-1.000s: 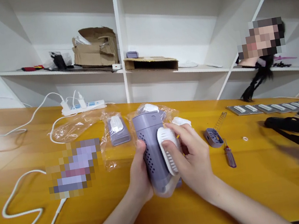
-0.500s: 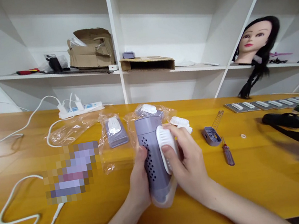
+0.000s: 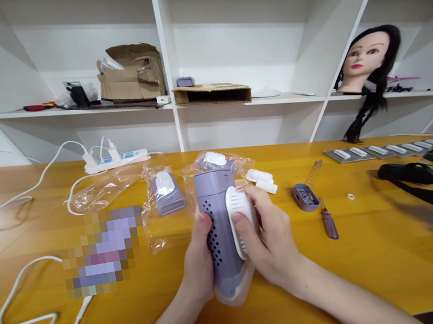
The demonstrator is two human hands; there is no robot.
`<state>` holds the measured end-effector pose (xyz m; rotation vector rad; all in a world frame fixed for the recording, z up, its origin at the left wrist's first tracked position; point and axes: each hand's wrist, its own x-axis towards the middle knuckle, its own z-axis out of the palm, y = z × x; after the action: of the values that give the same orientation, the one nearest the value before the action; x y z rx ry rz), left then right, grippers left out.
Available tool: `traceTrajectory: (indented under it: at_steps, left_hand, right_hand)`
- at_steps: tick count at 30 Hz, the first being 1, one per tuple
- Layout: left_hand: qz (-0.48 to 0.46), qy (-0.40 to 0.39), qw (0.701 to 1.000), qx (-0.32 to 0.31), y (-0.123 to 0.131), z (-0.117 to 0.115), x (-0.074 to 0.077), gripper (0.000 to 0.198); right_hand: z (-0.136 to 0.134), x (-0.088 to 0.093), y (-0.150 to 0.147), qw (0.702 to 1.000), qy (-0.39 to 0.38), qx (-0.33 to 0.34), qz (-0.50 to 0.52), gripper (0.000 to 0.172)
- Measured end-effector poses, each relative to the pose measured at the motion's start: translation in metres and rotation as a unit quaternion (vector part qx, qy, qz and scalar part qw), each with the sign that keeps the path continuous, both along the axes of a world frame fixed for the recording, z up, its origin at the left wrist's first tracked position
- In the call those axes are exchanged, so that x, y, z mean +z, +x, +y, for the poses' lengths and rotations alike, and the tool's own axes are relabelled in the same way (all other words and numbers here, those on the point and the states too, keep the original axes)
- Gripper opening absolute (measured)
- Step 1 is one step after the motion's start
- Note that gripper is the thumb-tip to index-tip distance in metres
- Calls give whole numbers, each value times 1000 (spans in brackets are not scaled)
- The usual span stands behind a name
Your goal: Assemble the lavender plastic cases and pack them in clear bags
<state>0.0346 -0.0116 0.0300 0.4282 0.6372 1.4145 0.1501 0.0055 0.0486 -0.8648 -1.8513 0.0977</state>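
Note:
My left hand (image 3: 198, 248) is wrapped round the left side of a grey-purple plastic housing (image 3: 215, 201) with a field of round holes, its thumb lying by the holes. My right hand (image 3: 272, 235) grips a white ribbed brush head (image 3: 240, 202) against the housing's right side, thumb on its face and fingers over its upper end. The housing stands tilted above the table, with a translucent part at its lower end. How the brush head meets the housing is hidden. Behind lie a bagged purple unit (image 3: 170, 200) and loose white ribbed pieces (image 3: 259, 177).
On the right are a small purple cap (image 3: 305, 198), a spring (image 3: 315, 172), a screwdriver (image 3: 329, 225), a white ring (image 3: 351, 196) and a black object (image 3: 419, 183). White cables and a power strip (image 3: 132, 156) lie on the left, near a blurred-out device (image 3: 109, 249).
The white brush head sits slightly lower along the housing, my right thumb still on it. Both hands and the housing have shifted a little left in view.

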Motion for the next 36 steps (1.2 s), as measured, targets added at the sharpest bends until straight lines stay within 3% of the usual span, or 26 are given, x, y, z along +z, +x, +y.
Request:
traceTrajectory:
  at_steps: [4, 10, 15, 19, 22, 24, 26, 29, 32, 34, 36]
  left_hand:
    - [22, 32, 999, 15, 4, -1, 2, 48]
    - [43, 58, 993, 90, 3, 1, 6, 36]
    - [40, 57, 995, 76, -2, 1, 9, 33]
    - [16, 10, 1000, 8, -6, 2, 14, 41]
    - [-16, -22, 999, -23, -9, 6, 20, 51]
    - [-29, -13, 999, 6, -11, 8, 24, 54]
    - [-40, 14, 998, 55, -12, 8, 28, 55]
    - [-45, 54, 992, 104, -11, 10, 33, 56]
    - [-1, 79, 991, 107, -10, 18, 37, 52]
    - [74, 118, 980, 140, -13, 25, 38, 45]
    - [209, 175, 947, 168, -21, 30, 35, 41]
  right_hand:
    - [-3, 7, 3, 999, -39, -18, -33, 30]
    - [-3, -1, -3, 998, -28, -22, -53, 28]
    - [-3, -4, -6, 997, -26, -35, -68, 32]
    - [-5, 5, -2, 991, -111, -15, -70, 40]
    - [-1, 13, 5, 989, -145, 3, -6, 54]
    - [3, 17, 11, 980, -187, 27, 59, 56]
    - [6, 19, 14, 946, -288, 92, 113, 52]
    - [8, 20, 14, 839, -459, 246, 159, 42]
    - [10, 20, 13, 748, -525, 330, 235, 28]
    - [15, 21, 17, 728, -525, 313, 309, 22]
    - [25, 24, 27, 734, -505, 263, 371, 17]
